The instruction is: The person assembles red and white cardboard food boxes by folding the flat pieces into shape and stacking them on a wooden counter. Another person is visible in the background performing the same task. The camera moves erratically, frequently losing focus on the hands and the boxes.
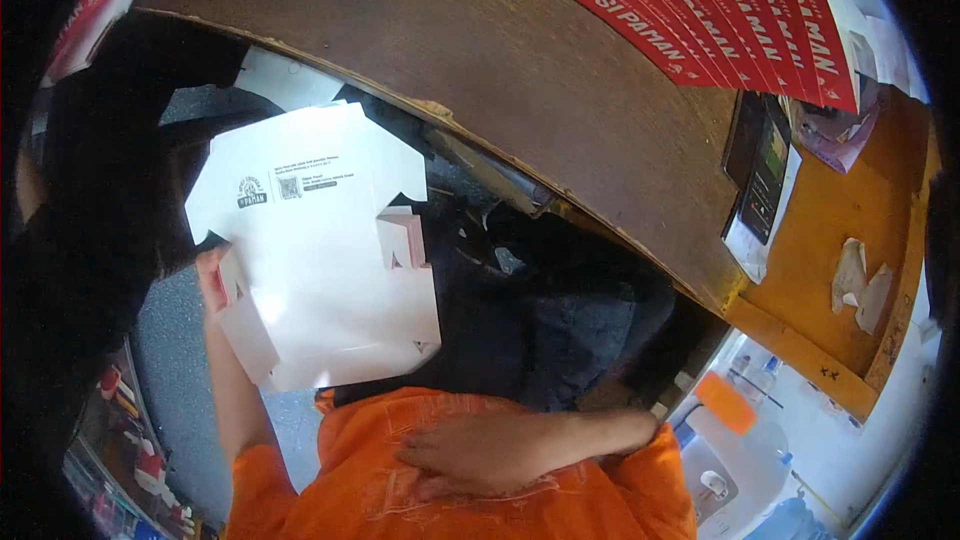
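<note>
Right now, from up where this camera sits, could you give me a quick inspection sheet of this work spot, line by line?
Surface: dark brown curved wooden tabletop, bare in the middle.
Job's things: white flat cardboard box blank, partly folded, printed side up, held over the lap.
Clutter: stack of red printed cardboard sheets at the table's far right; black phone-like device beside them; scraps of paper on the orange-brown side board.
Grippers: left hand grips the box blank's left edge; right hand rests flat on the orange shirt, empty.
Cables: nothing seen.
Surroundings: grey floor; clear plastic containers at lower right.
</note>
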`<action>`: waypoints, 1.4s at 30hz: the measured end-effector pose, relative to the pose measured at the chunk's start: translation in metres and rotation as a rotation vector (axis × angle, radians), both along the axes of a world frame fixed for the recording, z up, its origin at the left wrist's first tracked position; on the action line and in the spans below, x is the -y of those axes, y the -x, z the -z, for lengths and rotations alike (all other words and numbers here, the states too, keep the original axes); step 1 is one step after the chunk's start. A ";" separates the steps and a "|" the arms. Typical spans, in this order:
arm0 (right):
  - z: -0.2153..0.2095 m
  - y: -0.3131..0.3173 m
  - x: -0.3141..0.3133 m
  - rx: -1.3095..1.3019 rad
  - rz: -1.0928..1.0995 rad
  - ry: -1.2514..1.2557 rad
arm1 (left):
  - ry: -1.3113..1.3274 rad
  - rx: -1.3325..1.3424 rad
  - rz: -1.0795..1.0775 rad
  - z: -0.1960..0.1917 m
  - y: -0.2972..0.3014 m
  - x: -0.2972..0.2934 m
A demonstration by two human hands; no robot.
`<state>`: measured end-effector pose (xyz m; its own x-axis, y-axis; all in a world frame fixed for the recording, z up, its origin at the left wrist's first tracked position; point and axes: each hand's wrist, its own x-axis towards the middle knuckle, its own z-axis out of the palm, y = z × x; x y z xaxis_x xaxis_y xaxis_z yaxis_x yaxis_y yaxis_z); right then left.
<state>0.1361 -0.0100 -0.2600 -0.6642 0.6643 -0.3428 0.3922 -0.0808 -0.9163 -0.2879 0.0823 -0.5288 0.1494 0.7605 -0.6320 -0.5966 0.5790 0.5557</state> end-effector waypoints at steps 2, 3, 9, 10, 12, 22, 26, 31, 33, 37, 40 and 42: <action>0.002 -0.042 -0.001 0.041 0.281 0.017 | 0.053 -0.047 -0.048 -0.026 -0.020 0.002; 0.010 -0.063 -0.002 0.086 0.470 -0.041 | 0.101 -0.095 -0.096 -0.043 -0.030 0.012; 0.063 -0.054 0.000 0.337 0.636 0.007 | 0.128 -0.567 0.281 -0.096 -0.054 -0.024; 0.076 -0.036 0.011 0.249 0.593 0.206 | 0.089 -0.686 0.408 -0.105 -0.049 -0.030; 0.106 0.001 0.040 0.346 0.541 0.062 | 0.034 -0.842 0.661 -0.145 -0.051 -0.049; 0.148 0.025 0.037 0.106 0.591 0.101 | -0.835 -1.590 0.810 -0.211 -0.145 -0.114; 0.151 0.027 0.047 0.034 0.618 -0.066 | -0.751 -1.493 0.964 -0.170 -0.185 -0.156; 0.159 0.023 0.057 0.010 0.650 -0.034 | -0.643 -1.718 1.137 -0.169 -0.196 -0.133; 0.161 0.022 0.060 0.000 0.668 0.011 | -0.765 -1.809 1.049 -0.187 -0.192 -0.100; 0.168 0.018 0.058 -0.054 0.670 0.035 | -0.945 -1.853 1.011 -0.233 -0.195 -0.030; 0.174 0.016 0.054 -0.104 0.646 0.019 | -1.033 -1.880 1.068 -0.225 -0.190 0.024; 0.177 0.015 0.052 -0.100 0.630 0.016 | -0.946 -1.879 1.100 -0.222 -0.194 0.043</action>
